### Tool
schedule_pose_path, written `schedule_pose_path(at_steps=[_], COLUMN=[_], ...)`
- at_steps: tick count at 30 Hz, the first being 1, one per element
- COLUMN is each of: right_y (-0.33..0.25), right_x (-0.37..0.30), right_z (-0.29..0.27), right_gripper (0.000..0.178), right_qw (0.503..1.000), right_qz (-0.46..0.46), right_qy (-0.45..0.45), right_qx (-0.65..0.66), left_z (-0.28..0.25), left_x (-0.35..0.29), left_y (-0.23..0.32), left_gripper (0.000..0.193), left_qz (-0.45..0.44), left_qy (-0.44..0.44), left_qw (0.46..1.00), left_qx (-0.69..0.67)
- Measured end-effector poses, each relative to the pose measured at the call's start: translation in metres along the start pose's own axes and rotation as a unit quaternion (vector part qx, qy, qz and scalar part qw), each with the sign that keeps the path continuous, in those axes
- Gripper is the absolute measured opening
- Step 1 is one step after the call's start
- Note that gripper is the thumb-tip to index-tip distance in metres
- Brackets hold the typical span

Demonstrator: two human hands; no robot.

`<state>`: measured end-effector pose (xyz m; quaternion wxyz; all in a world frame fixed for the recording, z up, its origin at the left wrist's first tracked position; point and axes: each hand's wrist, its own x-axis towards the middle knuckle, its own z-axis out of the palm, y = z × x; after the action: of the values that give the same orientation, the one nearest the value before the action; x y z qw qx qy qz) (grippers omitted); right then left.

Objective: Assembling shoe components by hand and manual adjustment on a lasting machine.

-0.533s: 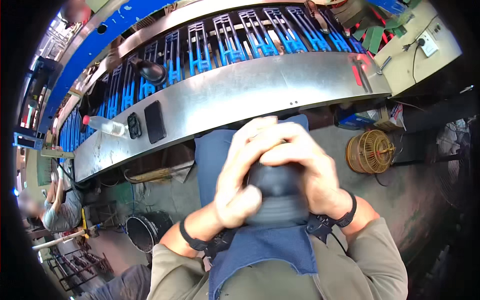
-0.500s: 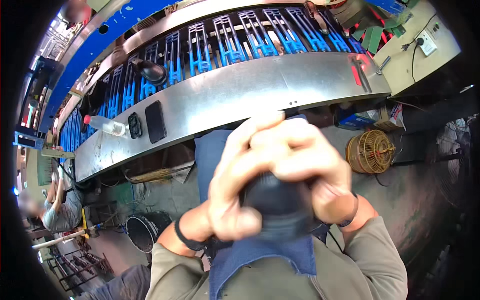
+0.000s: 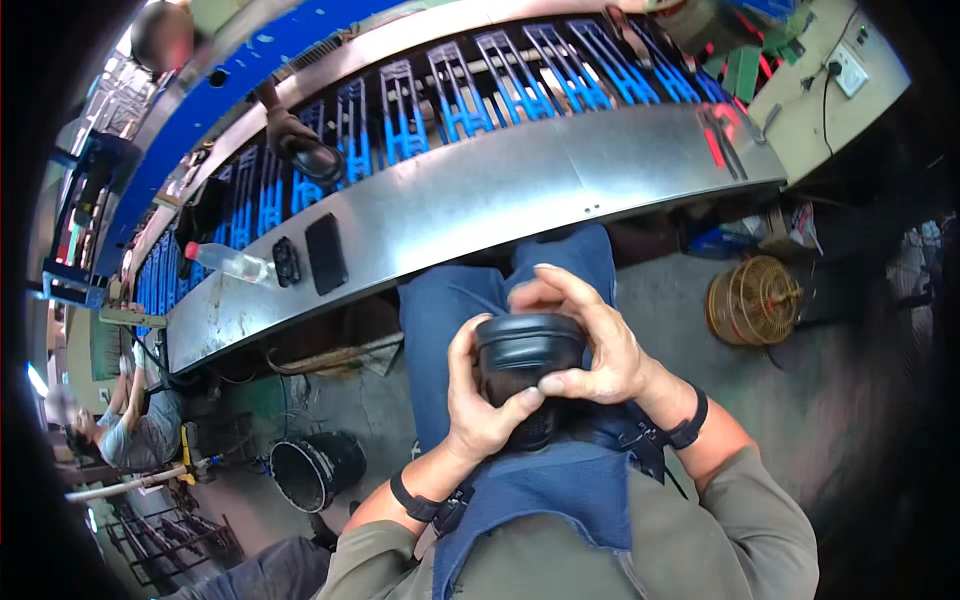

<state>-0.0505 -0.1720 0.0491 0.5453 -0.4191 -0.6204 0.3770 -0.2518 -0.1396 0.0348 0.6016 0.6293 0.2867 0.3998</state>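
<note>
A shiny black shoe [image 3: 528,358] is held in front of my lap, its rounded end pointing away from me. My left hand [image 3: 478,400] is closed around its left side, with the thumb along the near face. My right hand [image 3: 605,350] grips the right side; its thumb presses on the near face and its fingers curl behind, the index finger raised over the top. The lower part of the shoe is dark and partly hidden by my thumbs.
Ahead runs a metal bench [image 3: 450,215] carrying a phone [image 3: 325,254], a small black case [image 3: 286,262], a plastic bottle [image 3: 228,261] and pliers [image 3: 722,145]. Behind are blue racks [image 3: 405,125] with another dark shoe [image 3: 312,155]. A bucket [image 3: 300,480], wicker basket [image 3: 752,300] and co-worker [image 3: 150,425] are around.
The shoe and both hands have come down and away from the camera. My hands have shifted from overlapping above the shoe to gripping its two sides. The view has turned slightly.
</note>
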Motion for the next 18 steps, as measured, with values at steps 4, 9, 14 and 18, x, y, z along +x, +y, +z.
schedule_pose_path(at_steps=[4, 9, 14, 18], right_y=[0.033, 0.056, 0.093, 0.115], right_x=[-0.012, -0.007, -0.005, 0.000], right_z=[-0.002, -0.003, -0.001, -0.004], right_gripper=[0.087, 0.082, 0.075, 0.063], right_qw=[0.986, 0.977, 0.984, 0.983], right_qz=[0.099, 0.107, 0.075, 0.079], right_qy=[0.061, 0.108, 0.157, 0.161], right_qx=[0.123, 0.146, 0.043, 0.033], left_z=[-0.010, 0.006, 0.012, 0.014], left_x=[0.036, 0.071, 0.082, 0.094], left_y=[-0.029, -0.028, -0.071, -0.086], left_gripper=[0.076, 0.066, 0.061, 0.058], left_qz=[0.027, -0.039, -0.001, 0.005], left_qy=[-0.043, -0.074, -0.026, -0.013], left_qw=[0.998, 0.996, 0.995, 0.988], left_qx=[0.039, 0.011, 0.099, 0.154])
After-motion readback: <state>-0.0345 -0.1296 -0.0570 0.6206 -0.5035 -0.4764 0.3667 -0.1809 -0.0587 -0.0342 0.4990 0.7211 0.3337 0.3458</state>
